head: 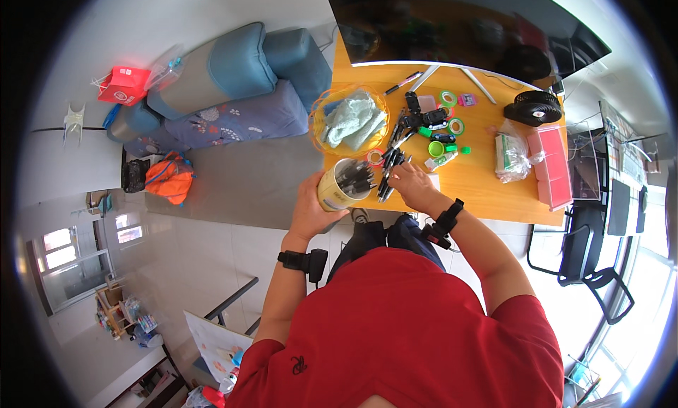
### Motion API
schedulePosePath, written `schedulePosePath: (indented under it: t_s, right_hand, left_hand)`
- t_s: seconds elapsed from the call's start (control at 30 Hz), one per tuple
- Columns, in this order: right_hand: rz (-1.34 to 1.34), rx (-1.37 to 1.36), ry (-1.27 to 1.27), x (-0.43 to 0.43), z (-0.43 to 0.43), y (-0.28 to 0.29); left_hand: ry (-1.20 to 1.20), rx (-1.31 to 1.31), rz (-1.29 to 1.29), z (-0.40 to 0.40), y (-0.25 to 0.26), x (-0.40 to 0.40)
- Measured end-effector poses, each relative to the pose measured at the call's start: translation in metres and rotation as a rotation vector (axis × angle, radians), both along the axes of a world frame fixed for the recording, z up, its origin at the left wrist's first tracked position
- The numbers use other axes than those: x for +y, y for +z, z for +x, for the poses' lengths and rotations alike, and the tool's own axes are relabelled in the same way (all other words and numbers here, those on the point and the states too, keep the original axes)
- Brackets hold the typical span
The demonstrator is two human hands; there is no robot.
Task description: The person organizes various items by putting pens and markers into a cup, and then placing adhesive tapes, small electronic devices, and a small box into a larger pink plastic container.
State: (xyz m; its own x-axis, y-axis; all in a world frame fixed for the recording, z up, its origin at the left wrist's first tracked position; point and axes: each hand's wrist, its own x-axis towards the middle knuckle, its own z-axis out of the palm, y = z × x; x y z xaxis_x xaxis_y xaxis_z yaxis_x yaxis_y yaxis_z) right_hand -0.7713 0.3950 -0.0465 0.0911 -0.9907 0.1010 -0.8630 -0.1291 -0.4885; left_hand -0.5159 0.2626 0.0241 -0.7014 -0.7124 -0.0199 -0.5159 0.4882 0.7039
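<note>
My left hand holds a pale yellow cylindrical tub, tilted at the table's near edge, with many dark pens standing in it. To its right, my right hand is at a loose pile of black and clear pens on the wooden table. Its fingertips touch the pile; whether they grip a pen cannot be made out. Beyond the tub sits a yellow wire basket holding a folded pale green cloth.
Tape rolls, black clips or toy parts, a green lid and a small white bottle lie mid-table. Further right are a bagged box, a pink tray and a black fan. A large screen stands behind.
</note>
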Motion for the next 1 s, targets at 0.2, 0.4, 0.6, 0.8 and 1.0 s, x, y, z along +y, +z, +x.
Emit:
schedulePosePath:
  t_s: [0.2,0.4,0.6,0.8,1.0]
  right_hand:
    - [0.001,0.271,0.182,-0.010,0.001,0.007]
    - [-0.113,0.340,0.275,-0.013,-0.006,0.000]
    - [-0.250,0.091,0.045,-0.016,-0.026,0.037]
    - [-0.296,-0.659,-0.565,-0.024,-0.022,0.104]
    - [0.045,-1.376,-0.369,-0.024,0.009,0.110]
  left_hand:
    - [-0.024,0.023,-0.047,0.002,0.001,0.000]
    - [-0.035,0.021,-0.045,-0.002,0.006,0.001]
    - [-0.039,0.022,-0.047,-0.004,0.008,0.001]
    - [-0.039,0.002,-0.029,-0.007,0.007,0.002]
    - [-0.092,0.015,-0.025,-0.009,0.002,-0.001]
